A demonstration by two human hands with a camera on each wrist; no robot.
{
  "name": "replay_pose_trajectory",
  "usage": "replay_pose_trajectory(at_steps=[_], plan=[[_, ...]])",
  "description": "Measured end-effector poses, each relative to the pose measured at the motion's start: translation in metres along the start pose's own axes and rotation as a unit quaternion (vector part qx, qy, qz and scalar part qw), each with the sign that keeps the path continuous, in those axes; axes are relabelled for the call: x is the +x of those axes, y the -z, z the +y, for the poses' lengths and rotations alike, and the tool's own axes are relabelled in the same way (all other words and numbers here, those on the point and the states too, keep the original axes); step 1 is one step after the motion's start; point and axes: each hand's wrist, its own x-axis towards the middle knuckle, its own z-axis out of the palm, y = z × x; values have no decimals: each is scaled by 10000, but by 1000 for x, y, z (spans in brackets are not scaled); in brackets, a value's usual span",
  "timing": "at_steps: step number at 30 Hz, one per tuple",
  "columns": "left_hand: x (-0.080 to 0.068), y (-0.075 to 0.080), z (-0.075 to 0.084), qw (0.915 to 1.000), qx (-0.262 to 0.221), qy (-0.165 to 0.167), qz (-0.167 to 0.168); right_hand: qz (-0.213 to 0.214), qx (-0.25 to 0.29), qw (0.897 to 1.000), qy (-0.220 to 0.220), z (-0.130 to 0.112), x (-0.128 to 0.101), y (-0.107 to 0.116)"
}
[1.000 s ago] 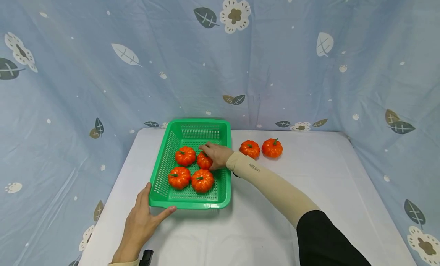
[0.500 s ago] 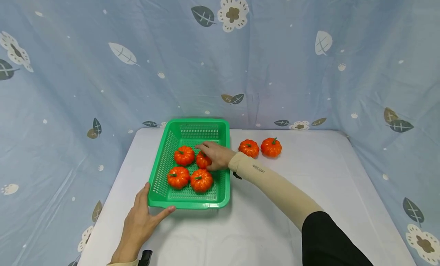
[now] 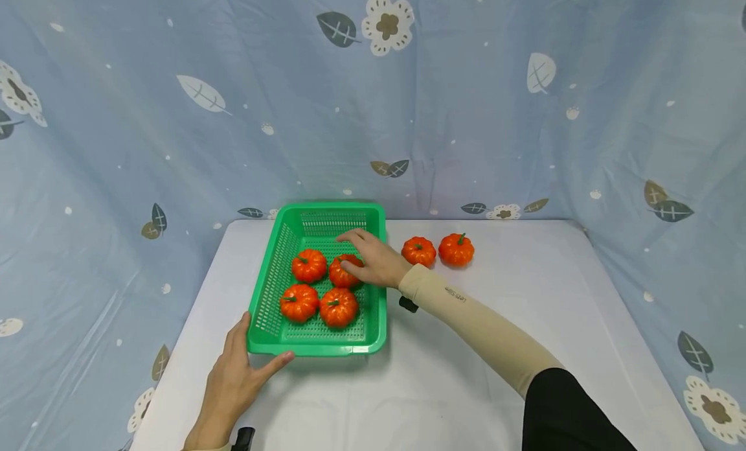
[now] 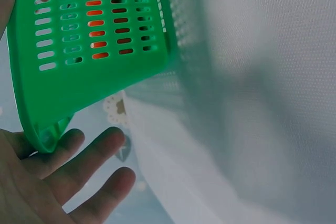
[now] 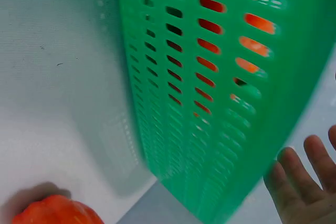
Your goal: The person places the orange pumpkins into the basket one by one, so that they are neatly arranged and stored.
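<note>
Relaxed and spread, the right hand [image 3: 373,262] hangs over the green basket [image 3: 263,303] with straight fingers, the thumb just touching the rear-right pumpkin [image 3: 342,274] but not curled round it; it holds nothing. The left hand [image 3: 236,380] lies flat on the white table [image 3: 443,380] against the basket's near left corner, thumb along the front rim, fingers straight. Four orange pumpkins sit inside the basket in the head view: the touched one, one beside it on the left [image 3: 309,265], and two nearer the person [image 3: 299,302] [image 3: 338,307]. Two more [image 3: 418,251] [image 3: 456,249] stand on the table just to the right of the basket, side by side. Only the head view shows this layout; the left wrist view gives the slotted basket wall [image 4: 94,40] from outside, orange glowing through the slots, with fingers [image 4: 79,166] spread under its corner. The right wrist view shows the basket's outer wall [image 5: 210,103], fingertips [image 5: 302,182] beyond it, and part of a pumpkin [image 5: 58,211] on the table. Small dark lettering on the beige sleeve [image 3: 460,308] is too small to read
</note>
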Motion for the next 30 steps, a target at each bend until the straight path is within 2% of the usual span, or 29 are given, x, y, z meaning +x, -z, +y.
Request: replay_pose_trajectory(at_steps=[4, 11, 30], plan=[[-1, 1, 2, 10000, 20, 16, -11, 352, 203, 9992, 24, 0, -9, 14], [-1, 2, 2, 9999, -13, 95, -60, 633, 359, 9973, -114, 7, -24, 32], [-1, 1, 1, 10000, -22, -54, 19, 653, 317, 9942, -789, 34, -83, 51]])
